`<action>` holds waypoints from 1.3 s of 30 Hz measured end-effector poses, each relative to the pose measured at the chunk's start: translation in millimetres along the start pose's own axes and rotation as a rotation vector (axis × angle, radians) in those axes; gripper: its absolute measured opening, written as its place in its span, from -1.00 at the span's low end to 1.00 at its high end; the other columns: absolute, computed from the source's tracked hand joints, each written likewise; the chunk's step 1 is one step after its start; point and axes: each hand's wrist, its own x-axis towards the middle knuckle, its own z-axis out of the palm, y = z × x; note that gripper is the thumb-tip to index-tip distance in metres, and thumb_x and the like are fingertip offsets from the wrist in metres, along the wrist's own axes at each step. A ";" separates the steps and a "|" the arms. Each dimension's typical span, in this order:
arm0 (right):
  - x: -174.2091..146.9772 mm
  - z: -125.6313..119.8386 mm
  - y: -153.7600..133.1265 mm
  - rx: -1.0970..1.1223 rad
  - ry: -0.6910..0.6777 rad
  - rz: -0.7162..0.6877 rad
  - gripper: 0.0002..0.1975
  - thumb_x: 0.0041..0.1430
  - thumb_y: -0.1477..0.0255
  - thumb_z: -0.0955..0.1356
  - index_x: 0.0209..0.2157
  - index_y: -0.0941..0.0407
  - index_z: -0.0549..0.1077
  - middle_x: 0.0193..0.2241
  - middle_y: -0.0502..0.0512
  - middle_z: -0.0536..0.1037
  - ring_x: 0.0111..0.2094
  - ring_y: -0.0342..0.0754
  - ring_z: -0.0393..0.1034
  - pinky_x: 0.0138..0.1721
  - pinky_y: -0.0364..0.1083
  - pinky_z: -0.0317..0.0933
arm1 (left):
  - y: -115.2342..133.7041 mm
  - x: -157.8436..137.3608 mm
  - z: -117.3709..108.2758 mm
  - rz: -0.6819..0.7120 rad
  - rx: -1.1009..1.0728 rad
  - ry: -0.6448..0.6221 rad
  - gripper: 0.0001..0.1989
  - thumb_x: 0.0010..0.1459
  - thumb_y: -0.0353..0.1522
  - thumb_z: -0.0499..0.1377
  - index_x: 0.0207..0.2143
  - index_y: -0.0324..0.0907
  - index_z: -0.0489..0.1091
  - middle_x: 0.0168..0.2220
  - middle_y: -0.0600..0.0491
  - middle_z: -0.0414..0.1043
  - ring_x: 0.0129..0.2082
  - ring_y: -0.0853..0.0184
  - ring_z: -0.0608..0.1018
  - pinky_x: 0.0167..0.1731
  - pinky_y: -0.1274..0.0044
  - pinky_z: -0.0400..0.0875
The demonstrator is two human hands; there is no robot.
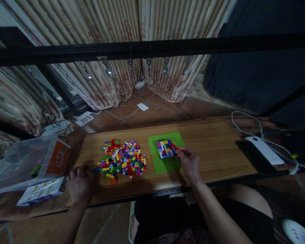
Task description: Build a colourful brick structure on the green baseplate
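My right hand [190,163] pinches a red brick [174,146], long and narrow, at the right side of a small block-built structure [165,149]. Its top is a patchwork of blue, white, red, yellow and purple bricks. That structure sits on a green studded baseplate [159,166]. Whether the red brick touches it, I cannot tell. My left hand [80,185] rests palm down at the left end of the wooden table, fingers loosely bent, holding nothing visible. Just right of it lies a heap of loose coloured bricks [124,159]. A tiny orange brick [153,156] lies at the baseplate's left edge.
Left of the table stand a clear plastic bin [22,159] with an orange label and a white-and-purple box [42,191]. A white device [264,150] with a cable lies at the right end. A black bar [152,51] crosses in front of the curtains.
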 end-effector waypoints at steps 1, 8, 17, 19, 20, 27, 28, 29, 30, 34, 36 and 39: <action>4.1 -2.5 1.3 -0.022 0.002 -0.027 -0.72 -0.15 0.26 0.47 -0.41 0.13 0.46 -0.51 0.01 0.52 -0.49 -0.11 0.37 -0.41 -0.10 0.25 | -0.1 0.2 -0.1 0.000 0.009 -0.007 -0.57 0.20 -0.31 -0.08 0.02 -0.28 0.36 -0.05 -0.25 0.36 -0.09 -0.03 0.41 -0.17 0.23 0.35; 23.0 -16.9 5.7 -0.128 -0.019 -0.071 -0.72 -0.08 0.25 0.40 -0.35 0.14 0.50 -0.43 0.07 0.56 -0.41 -0.07 0.40 -0.37 -0.09 0.24 | -0.3 0.8 0.4 0.007 0.020 0.009 -0.59 0.20 -0.32 -0.07 -0.01 -0.28 0.39 -0.08 -0.27 0.38 -0.10 -0.04 0.43 -0.18 0.20 0.38; 62.9 -19.0 -23.0 -0.782 -0.353 -0.237 -0.77 0.05 0.38 0.27 -0.39 0.11 0.55 -0.48 0.04 0.59 -0.44 -0.06 0.42 -0.36 -0.11 0.23 | -0.5 1.7 -1.0 0.012 0.030 -0.012 -0.60 0.20 -0.32 -0.06 -0.03 -0.32 0.39 -0.08 -0.30 0.38 -0.11 -0.05 0.44 -0.21 0.22 0.38; 70.9 -9.2 -28.9 -0.936 -0.411 -0.276 -0.76 0.07 0.44 0.26 -0.36 0.10 0.57 -0.41 0.05 0.61 -0.38 -0.06 0.46 -0.29 -0.13 0.24 | 0.1 1.6 -1.4 0.012 0.032 -0.004 -0.59 0.21 -0.32 -0.08 -0.03 -0.33 0.39 -0.08 -0.29 0.39 -0.10 -0.04 0.45 -0.21 0.23 0.38; 74.2 -4.2 -30.2 -0.988 -0.427 -0.285 -0.75 0.07 0.46 0.26 -0.34 0.10 0.58 -0.38 0.05 0.62 -0.34 -0.06 0.47 -0.26 -0.13 0.24 | 0.3 1.5 -1.7 0.011 0.029 0.000 -0.60 0.21 -0.32 -0.07 -0.04 -0.33 0.40 -0.08 -0.28 0.39 -0.11 -0.04 0.45 -0.21 0.23 0.38; 84.4 15.2 -21.3 -1.032 -0.473 -0.281 -0.74 0.10 0.47 0.27 -0.28 0.10 0.59 -0.31 0.06 0.63 -0.29 -0.06 0.49 -0.22 -0.14 0.27 | 2.2 2.3 -4.0 0.017 0.001 -0.008 -0.61 0.19 -0.35 -0.05 -0.04 -0.35 0.41 -0.07 -0.32 0.39 -0.09 -0.06 0.44 -0.16 0.18 0.37; 84.6 16.0 -20.2 -1.029 -0.474 -0.282 -0.74 0.10 0.48 0.27 -0.28 0.10 0.59 -0.30 0.06 0.63 -0.28 -0.06 0.49 -0.20 -0.14 0.27 | 2.4 2.3 -3.9 0.014 0.003 -0.012 -0.60 0.19 -0.35 -0.05 -0.04 -0.35 0.41 -0.07 -0.32 0.39 -0.08 -0.07 0.44 -0.16 0.19 0.37; 84.7 16.6 -19.3 -1.027 -0.475 -0.282 -0.74 0.09 0.48 0.27 -0.27 0.10 0.59 -0.30 0.06 0.63 -0.28 -0.06 0.49 -0.20 -0.14 0.27 | 2.4 2.3 -3.6 0.014 0.005 -0.013 -0.60 0.19 -0.35 -0.05 -0.03 -0.35 0.40 -0.06 -0.31 0.39 -0.08 -0.07 0.43 -0.15 0.19 0.37; 84.7 17.2 -18.7 -1.024 -0.474 -0.283 -0.74 0.09 0.48 0.27 -0.27 0.10 0.59 -0.31 0.06 0.63 -0.28 -0.06 0.49 -0.19 -0.14 0.27 | 2.2 2.1 -3.0 0.018 0.003 -0.010 -0.60 0.19 -0.35 -0.04 -0.02 -0.35 0.40 -0.06 -0.31 0.39 -0.07 -0.07 0.43 -0.14 0.19 0.37; 85.3 18.6 -15.3 -0.969 -0.440 -0.302 -0.76 0.08 0.47 0.29 -0.29 0.09 0.59 -0.32 0.06 0.63 -0.31 -0.05 0.48 -0.20 -0.10 0.29 | 0.8 0.6 -0.3 0.021 -0.004 0.020 -0.61 0.19 -0.36 -0.04 -0.03 -0.34 0.40 -0.07 -0.31 0.39 -0.09 -0.08 0.44 -0.17 0.17 0.38; 86.1 18.0 -12.4 -0.911 -0.412 -0.293 -0.78 0.06 0.45 0.30 -0.32 0.08 0.59 -0.36 0.05 0.62 -0.34 -0.05 0.48 -0.23 -0.09 0.30 | 0.3 0.0 0.5 0.019 -0.005 0.026 -0.61 0.19 -0.34 -0.05 -0.04 -0.32 0.41 -0.09 -0.30 0.39 -0.09 -0.08 0.43 -0.18 0.16 0.38; 87.9 15.4 -7.7 -0.841 -0.383 -0.265 -0.82 0.03 0.43 0.32 -0.37 0.07 0.58 -0.43 0.03 0.61 -0.38 -0.05 0.47 -0.27 -0.08 0.30 | 0.3 -0.1 1.0 0.025 -0.012 0.023 -0.63 0.20 -0.33 -0.04 -0.06 -0.30 0.41 -0.10 -0.28 0.40 -0.10 -0.07 0.43 -0.17 0.16 0.37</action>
